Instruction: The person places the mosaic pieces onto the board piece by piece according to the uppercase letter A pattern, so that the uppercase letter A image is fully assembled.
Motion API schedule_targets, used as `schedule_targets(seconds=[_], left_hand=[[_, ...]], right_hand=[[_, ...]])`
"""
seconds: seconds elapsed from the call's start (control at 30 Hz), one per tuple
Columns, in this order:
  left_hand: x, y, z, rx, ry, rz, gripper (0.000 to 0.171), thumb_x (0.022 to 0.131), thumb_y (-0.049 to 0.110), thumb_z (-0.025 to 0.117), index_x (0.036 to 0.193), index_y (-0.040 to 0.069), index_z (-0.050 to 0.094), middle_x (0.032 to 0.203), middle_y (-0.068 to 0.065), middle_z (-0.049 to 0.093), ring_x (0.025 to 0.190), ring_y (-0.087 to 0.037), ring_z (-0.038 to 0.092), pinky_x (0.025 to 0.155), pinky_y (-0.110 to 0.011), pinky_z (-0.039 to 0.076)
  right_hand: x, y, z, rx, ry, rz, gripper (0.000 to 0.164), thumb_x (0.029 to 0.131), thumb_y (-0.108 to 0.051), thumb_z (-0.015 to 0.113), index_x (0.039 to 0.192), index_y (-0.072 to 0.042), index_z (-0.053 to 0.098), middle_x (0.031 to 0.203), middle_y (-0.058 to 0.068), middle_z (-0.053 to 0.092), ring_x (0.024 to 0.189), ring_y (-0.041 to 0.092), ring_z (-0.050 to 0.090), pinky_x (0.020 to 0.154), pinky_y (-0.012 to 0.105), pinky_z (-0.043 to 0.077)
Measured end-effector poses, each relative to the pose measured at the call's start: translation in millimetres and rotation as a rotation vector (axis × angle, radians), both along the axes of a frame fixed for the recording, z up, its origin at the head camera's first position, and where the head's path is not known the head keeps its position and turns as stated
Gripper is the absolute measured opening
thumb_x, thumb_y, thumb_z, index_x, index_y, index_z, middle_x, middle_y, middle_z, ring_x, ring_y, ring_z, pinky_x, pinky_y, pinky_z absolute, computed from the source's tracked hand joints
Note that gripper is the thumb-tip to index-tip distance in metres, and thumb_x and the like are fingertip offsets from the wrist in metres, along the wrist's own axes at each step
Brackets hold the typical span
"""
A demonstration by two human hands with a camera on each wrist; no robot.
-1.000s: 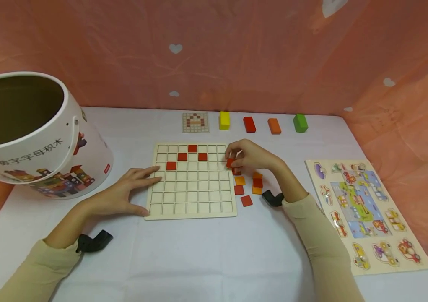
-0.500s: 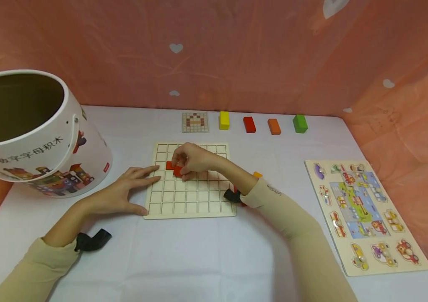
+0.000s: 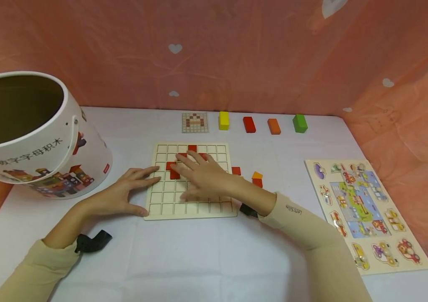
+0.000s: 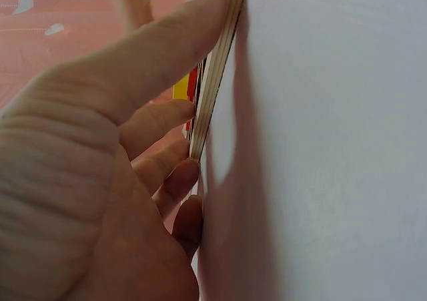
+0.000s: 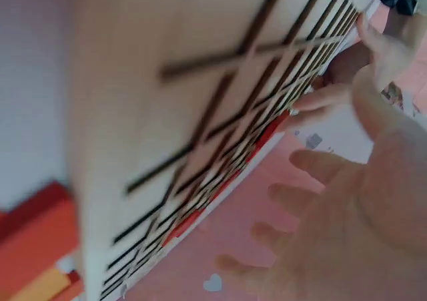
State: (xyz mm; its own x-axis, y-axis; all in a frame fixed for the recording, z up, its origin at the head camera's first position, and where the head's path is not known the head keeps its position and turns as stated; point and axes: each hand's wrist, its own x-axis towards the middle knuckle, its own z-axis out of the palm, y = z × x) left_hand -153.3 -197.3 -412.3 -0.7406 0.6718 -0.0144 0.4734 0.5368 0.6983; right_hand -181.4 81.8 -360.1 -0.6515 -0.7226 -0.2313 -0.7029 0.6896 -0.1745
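Observation:
A square wooden grid board (image 3: 166,207) lies on the white table, bearing several red tiles in its upper part. One red tile (image 3: 175,174) sits in a cell just below and right of another at the left. My right hand (image 3: 204,178) hovers over the board with its fingers spread, covering part of the tiles. In the right wrist view, a fingertip (image 5: 287,119) reaches right to a red tile. Along the board's left side rests my left hand (image 3: 123,193), its fingertips and thumb against the edge; the left wrist view shows the thumb (image 4: 160,54) on that edge.
Loose red tiles (image 3: 236,171) and orange tiles (image 3: 257,175) lie right of the board. Behind stand a small pattern card (image 3: 195,123) and yellow (image 3: 224,121), red (image 3: 249,124), orange (image 3: 273,126) and green (image 3: 300,123) blocks. A white bucket (image 3: 85,167) is left, a picture puzzle (image 3: 380,256) right.
My right hand carried a red tile from the right side leftward onto the board and let go of it; its fingers have spread. My left hand has stayed in place.

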Motion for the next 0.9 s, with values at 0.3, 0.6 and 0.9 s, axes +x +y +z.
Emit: schedule_targets(seconds=[0.3, 0.6, 0.9], left_hand=[[0.2, 0.3, 1.5, 0.012, 0.031, -0.020, 0.088, 0.076, 0.041, 0.085, 0.147, 0.004, 0.048, 0.162, -0.012, 0.025, 0.137, -0.035, 0.025, 0.102, -0.067, 0.025], [0.2, -0.9, 1.3, 0.009, 0.024, -0.015, 0.090, 0.075, 0.041, 0.085, 0.148, 0.004, 0.047, 0.163, -0.011, 0.024, 0.138, -0.033, 0.024, 0.103, -0.066, 0.025], [-0.1, -1.7, -0.8, 0.017, 0.042, -0.029, 0.089, 0.076, 0.040, 0.085, 0.148, 0.005, 0.047, 0.162, -0.011, 0.025, 0.137, -0.032, 0.026, 0.102, -0.064, 0.026]], right_hand=[[17.2, 11.0, -10.3, 0.113, -0.008, 0.070, 0.094, 0.090, -0.074, 0.048, 0.161, -0.021, 0.015, 0.168, -0.003, 0.001, 0.151, 0.027, -0.016, 0.115, 0.060, -0.005], [21.6, -1.4, -11.8, 0.155, 0.041, 0.080, 0.092, 0.091, -0.073, 0.045, 0.161, -0.021, 0.015, 0.168, 0.000, 0.002, 0.151, 0.029, -0.011, 0.116, 0.058, -0.004], [17.3, 20.5, -2.1, 0.008, -0.060, 0.007, 0.081, 0.097, -0.060, 0.050, 0.161, -0.020, 0.020, 0.168, 0.003, 0.004, 0.152, 0.029, -0.007, 0.116, 0.058, -0.002]])
